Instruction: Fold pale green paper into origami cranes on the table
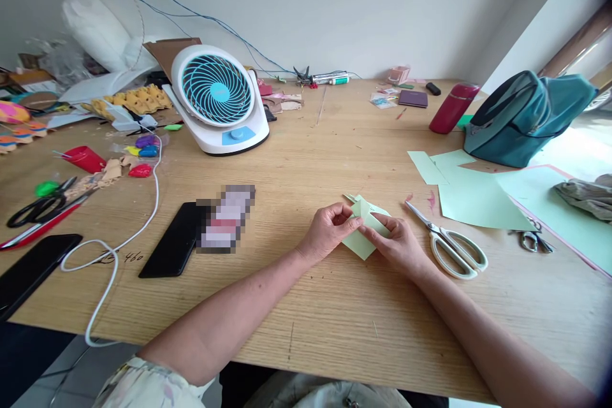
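The fan has a smooth, faintly shiny plastic shell; the tabletop under it looks like grained wood with a low sheen; to the fan's right, the folded paper is matt and smooth; the scissors have shiny metal blades and plastic handles; the bag is matt cloth.

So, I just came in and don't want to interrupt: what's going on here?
A person sits at a table with a small piece of green paper pinched between the fingers of both the left hand and the right hand. It looks partly folded. The scissors lie on the table to the right of the right hand, not in use. Larger green sheets lie beyond them, and a fan stands farther back on the left.
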A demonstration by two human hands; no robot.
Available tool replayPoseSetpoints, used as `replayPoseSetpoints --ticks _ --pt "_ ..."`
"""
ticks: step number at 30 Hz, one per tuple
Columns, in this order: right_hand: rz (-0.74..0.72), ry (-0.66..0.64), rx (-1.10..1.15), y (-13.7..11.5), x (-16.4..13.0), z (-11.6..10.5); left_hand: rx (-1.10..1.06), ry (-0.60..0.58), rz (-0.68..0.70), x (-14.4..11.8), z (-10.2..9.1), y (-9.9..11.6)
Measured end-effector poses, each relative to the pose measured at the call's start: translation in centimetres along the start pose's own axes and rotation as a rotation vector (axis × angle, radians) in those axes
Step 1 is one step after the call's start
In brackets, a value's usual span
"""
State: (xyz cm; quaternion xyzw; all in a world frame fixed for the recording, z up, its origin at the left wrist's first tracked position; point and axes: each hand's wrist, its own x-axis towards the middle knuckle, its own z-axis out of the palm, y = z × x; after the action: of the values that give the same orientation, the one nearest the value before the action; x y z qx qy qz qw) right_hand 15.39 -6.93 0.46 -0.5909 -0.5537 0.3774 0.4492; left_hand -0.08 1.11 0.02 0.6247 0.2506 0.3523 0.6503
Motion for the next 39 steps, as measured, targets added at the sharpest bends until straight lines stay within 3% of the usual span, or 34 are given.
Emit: replayPoseSetpoints --ticks 17,23,30,39 --pt "0.044 -0.008 0.007 0.0 0.1 0.3 0.018 0.105 0.063 -0.1 0.2 0.4" --pt "0.015 -0.015 -0.041 -0.3 0.1 0.4 -0.082 0.169 0.000 0.2 -0.1 0.0" --pt "-0.012 0.000 -0.067 -1.0 0.2 0.5 -0.088 0.112 -0.025 0.3 -0.2 -0.3" --pt "-0.010 -0.003 -0.058 0.1 0.3 0.4 0.005 0.044 -0.006 0.2 -0.3 -0.4"
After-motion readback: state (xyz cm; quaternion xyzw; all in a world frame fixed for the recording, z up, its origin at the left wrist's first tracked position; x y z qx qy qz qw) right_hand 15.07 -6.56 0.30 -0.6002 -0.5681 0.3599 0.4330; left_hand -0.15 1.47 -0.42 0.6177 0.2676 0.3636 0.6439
